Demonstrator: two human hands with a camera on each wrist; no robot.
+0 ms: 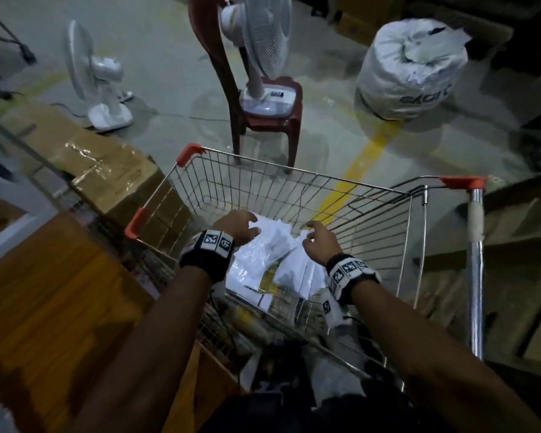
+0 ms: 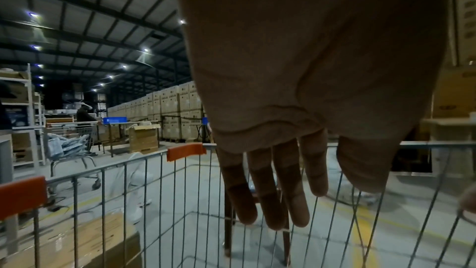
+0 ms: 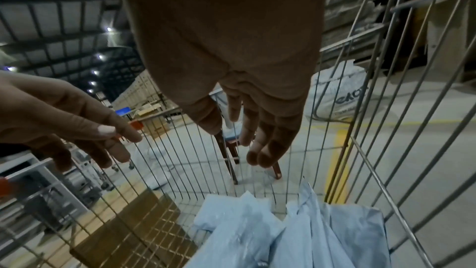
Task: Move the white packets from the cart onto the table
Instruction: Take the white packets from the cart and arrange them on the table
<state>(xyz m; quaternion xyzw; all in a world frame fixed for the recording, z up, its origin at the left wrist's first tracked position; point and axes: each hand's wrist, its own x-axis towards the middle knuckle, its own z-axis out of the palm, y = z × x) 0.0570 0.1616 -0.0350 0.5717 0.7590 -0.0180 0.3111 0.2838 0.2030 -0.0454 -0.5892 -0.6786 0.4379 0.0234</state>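
Both hands inside wire cart (image 1: 297, 182) basket. Left hand (image 1: 238, 226) above the white packets (image 1: 272, 248), fingers (image 2: 268, 189) extended, loosely spread, gripping nothing. Right hand (image 1: 320, 242) alongside, fingers (image 3: 268, 140) straight and pointing down, also holding nothing; packets lie just below and between the two hands, heaped on the basket floor. Contact of the left fingertips with the top packet is possible; head view too dim to confirm. Wooden table (image 1: 44, 292) to the left of the left hand. Red chair (image 1: 263, 120) carrying a fan (image 1: 263, 42) stands beyond the cart.
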